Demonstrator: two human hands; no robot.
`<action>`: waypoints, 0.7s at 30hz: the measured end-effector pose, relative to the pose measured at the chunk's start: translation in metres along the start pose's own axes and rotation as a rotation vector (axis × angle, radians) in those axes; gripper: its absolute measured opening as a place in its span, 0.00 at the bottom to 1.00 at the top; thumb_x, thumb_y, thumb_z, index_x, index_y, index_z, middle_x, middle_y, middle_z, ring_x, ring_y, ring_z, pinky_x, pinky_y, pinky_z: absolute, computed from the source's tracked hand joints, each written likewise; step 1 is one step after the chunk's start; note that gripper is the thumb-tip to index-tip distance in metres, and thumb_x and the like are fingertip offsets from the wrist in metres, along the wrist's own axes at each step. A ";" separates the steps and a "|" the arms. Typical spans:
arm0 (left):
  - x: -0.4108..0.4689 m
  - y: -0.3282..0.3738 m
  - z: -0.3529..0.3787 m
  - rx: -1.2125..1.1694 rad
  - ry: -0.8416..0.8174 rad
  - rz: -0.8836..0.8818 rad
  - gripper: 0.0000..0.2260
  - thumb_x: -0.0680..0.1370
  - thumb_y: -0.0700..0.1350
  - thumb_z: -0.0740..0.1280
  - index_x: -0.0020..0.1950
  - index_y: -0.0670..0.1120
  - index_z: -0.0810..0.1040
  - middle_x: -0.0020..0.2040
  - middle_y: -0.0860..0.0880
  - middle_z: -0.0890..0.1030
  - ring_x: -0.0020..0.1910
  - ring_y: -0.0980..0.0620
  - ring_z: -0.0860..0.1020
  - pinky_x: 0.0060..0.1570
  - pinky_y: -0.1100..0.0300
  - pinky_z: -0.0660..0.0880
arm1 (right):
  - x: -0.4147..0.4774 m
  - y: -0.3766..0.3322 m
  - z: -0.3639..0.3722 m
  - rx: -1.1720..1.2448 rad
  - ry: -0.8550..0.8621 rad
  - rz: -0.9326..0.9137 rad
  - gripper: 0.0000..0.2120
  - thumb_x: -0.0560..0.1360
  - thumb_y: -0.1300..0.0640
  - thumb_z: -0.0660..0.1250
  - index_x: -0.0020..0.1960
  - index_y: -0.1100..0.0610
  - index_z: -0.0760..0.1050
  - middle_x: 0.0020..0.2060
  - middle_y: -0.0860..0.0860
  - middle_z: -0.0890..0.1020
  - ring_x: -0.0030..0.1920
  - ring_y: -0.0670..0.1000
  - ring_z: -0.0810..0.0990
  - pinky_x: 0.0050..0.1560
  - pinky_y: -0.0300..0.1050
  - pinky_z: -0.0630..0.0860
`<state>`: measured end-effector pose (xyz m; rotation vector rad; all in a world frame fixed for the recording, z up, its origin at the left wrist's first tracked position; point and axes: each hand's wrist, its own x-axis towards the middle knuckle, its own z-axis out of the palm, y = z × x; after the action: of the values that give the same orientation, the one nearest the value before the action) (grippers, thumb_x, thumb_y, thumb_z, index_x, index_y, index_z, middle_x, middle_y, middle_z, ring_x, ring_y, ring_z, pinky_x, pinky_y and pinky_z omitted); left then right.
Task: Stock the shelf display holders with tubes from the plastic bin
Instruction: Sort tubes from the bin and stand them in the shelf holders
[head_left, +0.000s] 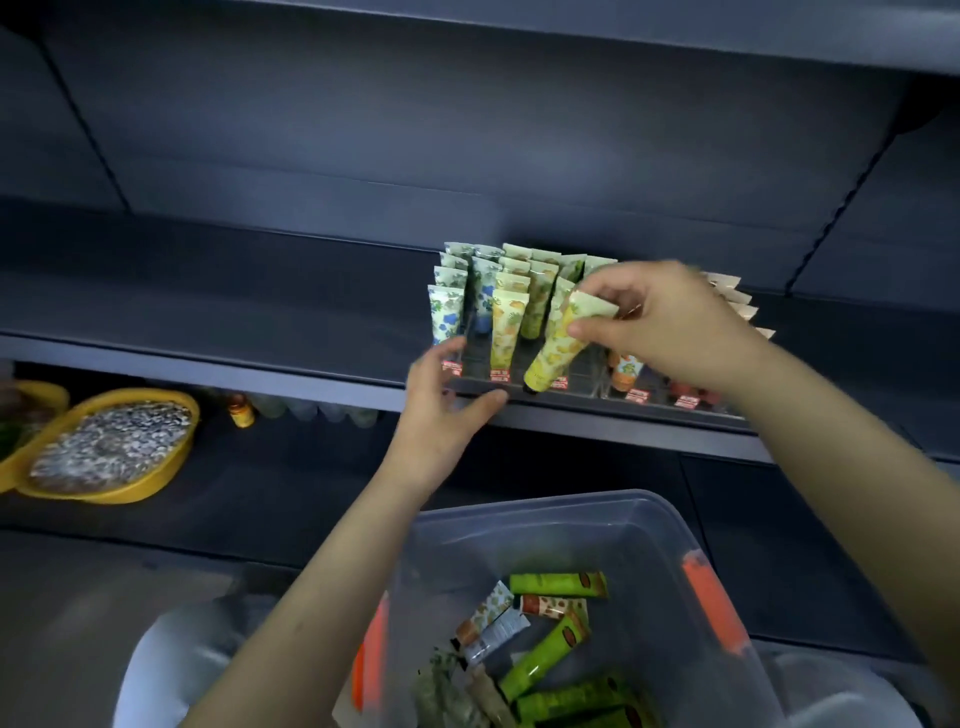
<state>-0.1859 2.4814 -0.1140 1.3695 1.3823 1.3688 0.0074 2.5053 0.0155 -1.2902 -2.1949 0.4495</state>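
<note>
Yellow-printed tube (558, 343), pinched near its crimped top by the right grip (670, 322), hangs tilted with its cap at the front lip of the display holder (587, 396), before a lane right of the holder's centre-left rows. The left grip (447, 400) clasps the holder's front left corner, apparently steadying it. To seat it well, I'd judge: lift the cap over the lip, stand the tube upright, cap down, slide it back against matching prints, then let go. Loose tubes (556, 584) lie in the plastic bin (649, 500), below the holder.
</note>
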 end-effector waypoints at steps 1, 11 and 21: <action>0.011 -0.008 -0.010 0.109 0.057 0.019 0.29 0.72 0.46 0.73 0.69 0.52 0.65 0.65 0.54 0.66 0.66 0.55 0.68 0.66 0.59 0.66 | 0.006 -0.002 -0.003 -0.022 0.046 0.010 0.08 0.70 0.55 0.73 0.47 0.56 0.81 0.41 0.54 0.83 0.42 0.55 0.79 0.42 0.42 0.72; 0.080 -0.046 -0.025 0.556 0.074 -0.078 0.35 0.70 0.56 0.73 0.71 0.47 0.64 0.65 0.50 0.73 0.66 0.47 0.63 0.63 0.58 0.61 | 0.064 -0.005 0.014 -0.190 0.089 0.057 0.08 0.68 0.53 0.75 0.45 0.53 0.81 0.37 0.45 0.81 0.37 0.44 0.76 0.41 0.37 0.70; 0.082 -0.054 -0.021 0.607 0.115 -0.025 0.27 0.71 0.57 0.72 0.66 0.51 0.70 0.63 0.52 0.73 0.65 0.49 0.63 0.59 0.64 0.59 | 0.092 0.021 0.041 -0.375 0.029 0.124 0.13 0.69 0.50 0.74 0.52 0.52 0.80 0.50 0.50 0.82 0.52 0.52 0.79 0.58 0.55 0.74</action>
<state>-0.2288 2.5653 -0.1493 1.6559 1.9907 1.0600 -0.0388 2.5958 -0.0014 -1.6223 -2.2534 0.0622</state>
